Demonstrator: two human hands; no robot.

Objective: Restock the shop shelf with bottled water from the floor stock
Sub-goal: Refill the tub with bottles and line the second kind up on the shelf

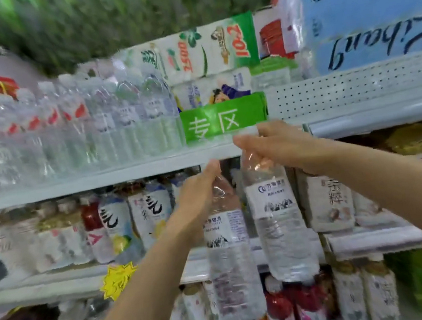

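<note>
The left hand [196, 196] grips the first bottle [228, 251] at its neck, fingers curled round it. The bottle is clear ribbed plastic with a white label and hangs upright. The right hand [270, 146] grips the second bottle [277, 221] the same way, just right of it and higher. Both hang near the pale metal shelf [99, 179], where clear water bottles [108, 125] stand left of a glossy green sign [223, 120].

Clear glossy plastic bottles [279, 220]; perforated matt metal shelf [356, 89].
</note>
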